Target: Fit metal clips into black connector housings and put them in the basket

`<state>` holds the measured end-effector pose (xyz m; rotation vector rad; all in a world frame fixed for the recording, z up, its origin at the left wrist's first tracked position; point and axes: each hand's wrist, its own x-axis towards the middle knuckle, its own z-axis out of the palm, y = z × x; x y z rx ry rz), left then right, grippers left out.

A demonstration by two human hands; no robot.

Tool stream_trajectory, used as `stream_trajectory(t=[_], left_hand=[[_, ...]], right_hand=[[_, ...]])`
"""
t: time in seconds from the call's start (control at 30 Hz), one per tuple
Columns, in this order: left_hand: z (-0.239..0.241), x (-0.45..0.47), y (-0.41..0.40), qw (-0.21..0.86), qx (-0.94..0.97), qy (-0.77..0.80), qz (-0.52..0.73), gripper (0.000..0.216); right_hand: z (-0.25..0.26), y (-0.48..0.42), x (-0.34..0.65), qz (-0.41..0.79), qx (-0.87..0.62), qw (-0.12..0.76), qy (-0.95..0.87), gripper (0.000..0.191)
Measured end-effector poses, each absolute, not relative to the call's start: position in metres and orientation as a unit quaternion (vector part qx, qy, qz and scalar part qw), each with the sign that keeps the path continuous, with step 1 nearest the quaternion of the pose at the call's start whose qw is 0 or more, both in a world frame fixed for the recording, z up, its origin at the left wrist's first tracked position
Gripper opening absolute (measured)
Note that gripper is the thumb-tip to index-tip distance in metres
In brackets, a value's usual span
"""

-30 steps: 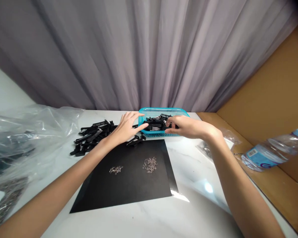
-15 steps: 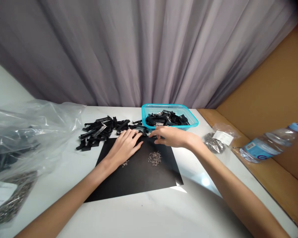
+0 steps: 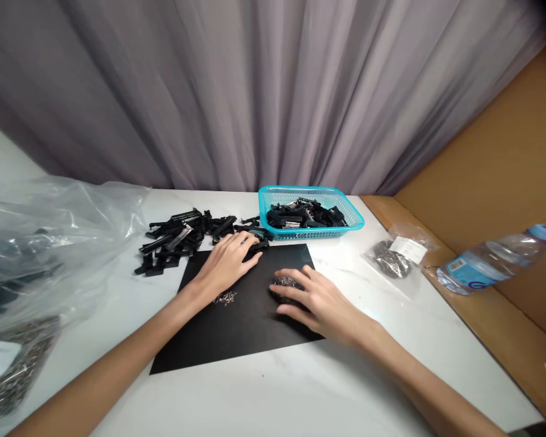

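Drawn back from the basket's front, the right hand is now laid on the black mat, which is spread on a white table. Its fingers are splayed, the tips set over a heap of metal bits. Left of it, the left hand is held flat, nothing pinched, fingertips touching a black clip. Beyond are seen a teal basket and a grey curtain.

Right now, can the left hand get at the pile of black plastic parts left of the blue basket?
Probably yes: the left hand rests at the edge of the pile, with nothing between them.
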<state>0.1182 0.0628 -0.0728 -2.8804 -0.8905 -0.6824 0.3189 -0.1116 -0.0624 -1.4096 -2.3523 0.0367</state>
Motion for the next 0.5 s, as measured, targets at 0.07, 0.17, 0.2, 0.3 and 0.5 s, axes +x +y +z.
stream_trajectory(t=[0.07, 0.17, 0.2, 0.3, 0.5], left_hand=[[-0.07, 0.118, 0.059, 0.014, -0.934, -0.285, -0.215, 0.019], [-0.066, 0.114, 0.05, -0.003, -0.934, -0.285, -0.213, 0.017], [-0.065, 0.112, 0.047, -0.008, -0.934, -0.286, -0.214, 0.017], [-0.065, 0.108, 0.04, -0.022, -0.933, -0.288, -0.215, 0.016], [-0.068, 0.102, 0.041, -0.074, -0.923, -0.297, -0.232, 0.014]], right_hand=[[-0.071, -0.116, 0.312, -0.012, -0.499, 0.184, -0.847, 0.047], [-0.078, -0.119, 0.303, -0.037, -0.485, 0.184, -0.854, 0.051], [-0.08, -0.12, 0.3, -0.04, -0.482, 0.187, -0.855, 0.049], [-0.082, -0.122, 0.295, -0.036, -0.489, 0.201, -0.848, 0.038], [-0.085, -0.126, 0.288, -0.028, -0.475, 0.211, -0.854, 0.04]])
